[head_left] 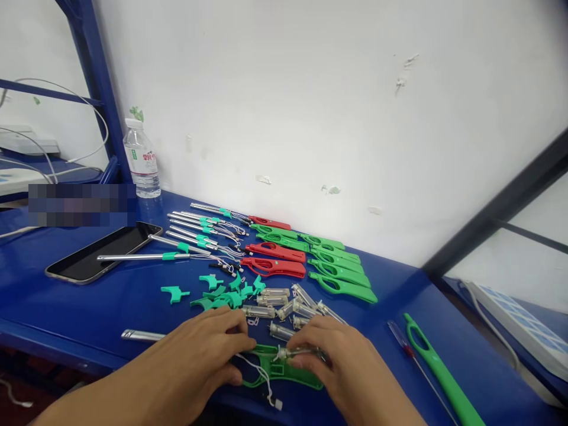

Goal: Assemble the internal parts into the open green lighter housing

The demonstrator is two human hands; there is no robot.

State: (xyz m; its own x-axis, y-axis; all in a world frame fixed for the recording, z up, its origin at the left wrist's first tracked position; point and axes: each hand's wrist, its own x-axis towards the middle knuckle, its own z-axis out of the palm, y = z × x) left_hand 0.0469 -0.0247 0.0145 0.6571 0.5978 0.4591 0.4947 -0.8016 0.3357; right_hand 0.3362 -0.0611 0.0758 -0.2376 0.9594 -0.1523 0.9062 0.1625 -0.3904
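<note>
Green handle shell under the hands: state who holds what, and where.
Left hand presses the green handle shell at its loop end; right hand pinches a clear tube over its middle.

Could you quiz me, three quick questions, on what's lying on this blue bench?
1. True or false: the water bottle lies on its side.
2. Which colour of handle shell is under both hands? A red, B green, C blue.
3. What dark flat thing lies left of the metal tubes?

Key: 1 false, it stands upright. 2 B; the left hand and right hand rest on it. 3 a phone.
</note>
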